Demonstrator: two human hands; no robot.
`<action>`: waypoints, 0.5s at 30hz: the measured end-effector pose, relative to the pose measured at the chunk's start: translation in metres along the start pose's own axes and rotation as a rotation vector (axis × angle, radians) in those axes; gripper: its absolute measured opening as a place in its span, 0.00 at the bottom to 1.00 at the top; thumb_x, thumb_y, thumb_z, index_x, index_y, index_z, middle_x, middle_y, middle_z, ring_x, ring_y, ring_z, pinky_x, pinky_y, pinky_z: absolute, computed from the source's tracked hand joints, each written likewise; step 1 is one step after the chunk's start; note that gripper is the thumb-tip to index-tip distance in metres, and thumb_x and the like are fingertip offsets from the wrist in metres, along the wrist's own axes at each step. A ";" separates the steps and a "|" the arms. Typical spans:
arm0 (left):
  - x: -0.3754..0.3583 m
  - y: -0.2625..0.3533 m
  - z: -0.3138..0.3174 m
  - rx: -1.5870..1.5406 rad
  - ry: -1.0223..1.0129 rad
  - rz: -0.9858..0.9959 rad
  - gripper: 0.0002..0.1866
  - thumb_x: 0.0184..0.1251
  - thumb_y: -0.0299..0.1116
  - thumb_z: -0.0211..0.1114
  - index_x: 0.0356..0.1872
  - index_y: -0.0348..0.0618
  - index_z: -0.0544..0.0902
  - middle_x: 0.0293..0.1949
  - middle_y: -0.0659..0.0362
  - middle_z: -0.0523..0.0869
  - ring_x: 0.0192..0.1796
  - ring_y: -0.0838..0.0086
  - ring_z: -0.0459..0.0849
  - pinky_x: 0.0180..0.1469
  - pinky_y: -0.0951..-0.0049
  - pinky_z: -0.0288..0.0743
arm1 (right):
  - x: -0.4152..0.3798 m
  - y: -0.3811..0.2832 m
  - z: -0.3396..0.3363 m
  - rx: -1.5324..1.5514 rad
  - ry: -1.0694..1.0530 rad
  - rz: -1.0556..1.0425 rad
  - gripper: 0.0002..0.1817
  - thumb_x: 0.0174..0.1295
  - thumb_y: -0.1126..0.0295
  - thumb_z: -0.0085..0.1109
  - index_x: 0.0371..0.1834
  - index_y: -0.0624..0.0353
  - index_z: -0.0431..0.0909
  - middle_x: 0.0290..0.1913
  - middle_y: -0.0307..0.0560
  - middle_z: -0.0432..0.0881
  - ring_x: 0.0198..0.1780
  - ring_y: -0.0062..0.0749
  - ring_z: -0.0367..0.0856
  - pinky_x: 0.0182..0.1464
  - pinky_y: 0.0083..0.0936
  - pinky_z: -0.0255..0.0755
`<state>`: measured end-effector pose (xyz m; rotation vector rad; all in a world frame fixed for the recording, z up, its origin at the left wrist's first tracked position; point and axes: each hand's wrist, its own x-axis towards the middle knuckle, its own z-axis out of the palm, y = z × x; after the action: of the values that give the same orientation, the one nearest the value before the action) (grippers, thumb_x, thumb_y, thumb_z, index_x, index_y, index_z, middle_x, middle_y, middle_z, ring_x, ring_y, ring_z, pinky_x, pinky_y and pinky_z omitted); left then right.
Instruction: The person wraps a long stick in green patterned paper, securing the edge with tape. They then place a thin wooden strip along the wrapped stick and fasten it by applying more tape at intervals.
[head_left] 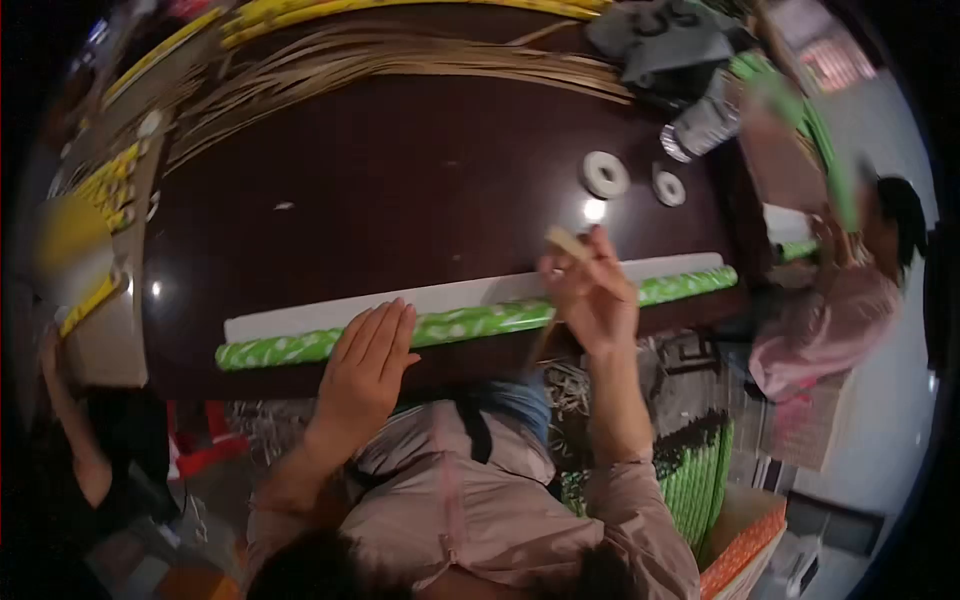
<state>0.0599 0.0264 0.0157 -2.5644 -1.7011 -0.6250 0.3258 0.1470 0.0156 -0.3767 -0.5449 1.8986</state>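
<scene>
Left hand flat on a green patterned roll, right hand pinching a tan strip.
The green patterned roll [470, 326] lies along the table's [350, 190] near edge, a white border [430, 298] behind it; the left hand's [366, 358] fingers stretch out straight, while the right hand's [606, 295] fingers close narrowly on the tan strip [567, 243].

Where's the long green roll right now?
In the head view, the green roll lies along the near edge of the dark table, the left hand over its left half and the right hand over its right.
</scene>
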 end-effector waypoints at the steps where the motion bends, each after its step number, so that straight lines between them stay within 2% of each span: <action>1: -0.014 -0.013 -0.007 0.070 0.002 -0.031 0.29 0.60 0.30 0.68 0.62 0.30 0.74 0.59 0.46 0.78 0.62 0.57 0.77 0.67 0.57 0.70 | -0.003 -0.001 -0.009 -0.053 0.041 -0.015 0.17 0.60 0.77 0.63 0.52 0.53 0.76 0.42 0.36 0.83 0.48 0.28 0.81 0.64 0.40 0.66; 2: -0.029 -0.025 -0.017 0.141 -0.002 -0.058 0.29 0.60 0.30 0.68 0.62 0.30 0.74 0.59 0.45 0.78 0.62 0.56 0.77 0.67 0.57 0.70 | -0.003 0.000 0.010 -0.063 0.071 -0.017 0.15 0.60 0.76 0.64 0.50 0.53 0.77 0.42 0.36 0.84 0.52 0.32 0.80 0.63 0.38 0.67; 4: -0.052 -0.047 -0.041 0.259 -0.065 -0.154 0.27 0.61 0.31 0.67 0.62 0.31 0.74 0.59 0.46 0.77 0.63 0.55 0.75 0.68 0.56 0.70 | 0.001 -0.002 -0.008 -0.150 -0.017 -0.008 0.13 0.59 0.73 0.68 0.47 0.53 0.79 0.44 0.35 0.84 0.54 0.35 0.77 0.61 0.34 0.66; 5: -0.060 -0.055 -0.051 0.309 -0.096 -0.197 0.27 0.62 0.31 0.66 0.61 0.31 0.74 0.59 0.47 0.77 0.63 0.56 0.75 0.68 0.56 0.70 | 0.002 -0.003 -0.014 -0.087 0.024 0.020 0.14 0.59 0.73 0.68 0.48 0.54 0.79 0.43 0.35 0.83 0.51 0.33 0.76 0.59 0.32 0.65; 6: -0.068 -0.060 -0.056 0.310 -0.084 -0.257 0.25 0.61 0.28 0.64 0.61 0.32 0.75 0.56 0.48 0.78 0.62 0.57 0.76 0.66 0.57 0.71 | 0.005 -0.003 -0.002 -0.133 0.002 0.042 0.14 0.60 0.74 0.68 0.49 0.55 0.80 0.40 0.37 0.83 0.46 0.31 0.75 0.55 0.29 0.66; 7: -0.073 -0.064 -0.058 0.338 -0.100 -0.284 0.25 0.61 0.28 0.64 0.61 0.32 0.75 0.56 0.48 0.78 0.62 0.57 0.76 0.66 0.57 0.71 | 0.006 -0.006 -0.001 -0.224 0.031 0.068 0.13 0.60 0.75 0.67 0.49 0.56 0.80 0.40 0.38 0.82 0.46 0.31 0.75 0.53 0.27 0.67; 9: -0.078 -0.072 -0.055 0.317 -0.087 -0.201 0.25 0.58 0.26 0.62 0.60 0.33 0.76 0.52 0.49 0.79 0.58 0.58 0.78 0.64 0.58 0.73 | 0.005 -0.009 0.016 -0.398 0.123 0.151 0.13 0.62 0.76 0.64 0.51 0.61 0.80 0.39 0.40 0.82 0.43 0.29 0.78 0.46 0.22 0.70; 10: -0.078 -0.077 -0.055 0.315 -0.050 -0.185 0.25 0.57 0.25 0.61 0.59 0.33 0.77 0.49 0.50 0.80 0.55 0.59 0.79 0.62 0.59 0.74 | 0.007 -0.004 0.028 -0.391 0.126 0.159 0.13 0.62 0.76 0.64 0.51 0.61 0.80 0.39 0.40 0.82 0.43 0.29 0.78 0.46 0.22 0.70; 12: -0.080 -0.081 -0.052 0.309 -0.038 -0.162 0.25 0.57 0.25 0.61 0.59 0.33 0.77 0.48 0.50 0.80 0.54 0.59 0.79 0.61 0.60 0.74 | 0.008 0.003 0.052 -0.730 0.206 0.387 0.16 0.63 0.77 0.62 0.55 0.62 0.80 0.37 0.39 0.81 0.41 0.25 0.80 0.44 0.22 0.72; 13: -0.081 -0.084 -0.052 0.300 -0.021 -0.138 0.25 0.57 0.25 0.61 0.59 0.33 0.77 0.47 0.51 0.80 0.54 0.60 0.79 0.60 0.60 0.75 | 0.009 0.011 0.070 -0.876 0.170 0.453 0.17 0.61 0.78 0.64 0.54 0.61 0.82 0.36 0.39 0.82 0.37 0.23 0.80 0.42 0.23 0.73; 14: -0.080 -0.086 -0.053 0.301 -0.027 -0.132 0.25 0.57 0.25 0.61 0.59 0.33 0.77 0.47 0.51 0.80 0.54 0.60 0.79 0.60 0.60 0.75 | 0.011 0.019 0.089 -0.869 0.176 0.451 0.17 0.61 0.78 0.64 0.54 0.61 0.82 0.36 0.39 0.82 0.37 0.23 0.80 0.42 0.23 0.73; 15: -0.080 -0.087 -0.054 0.304 -0.029 -0.122 0.25 0.57 0.25 0.61 0.59 0.33 0.77 0.47 0.51 0.80 0.53 0.60 0.79 0.60 0.61 0.75 | 0.013 0.025 0.108 -1.120 0.101 0.569 0.15 0.60 0.79 0.64 0.51 0.61 0.83 0.36 0.41 0.83 0.38 0.23 0.81 0.42 0.24 0.75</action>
<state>-0.0612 -0.0204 0.0211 -2.2866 -1.8109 -0.3035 0.2482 0.1296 0.0932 -1.4570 -1.5383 1.8961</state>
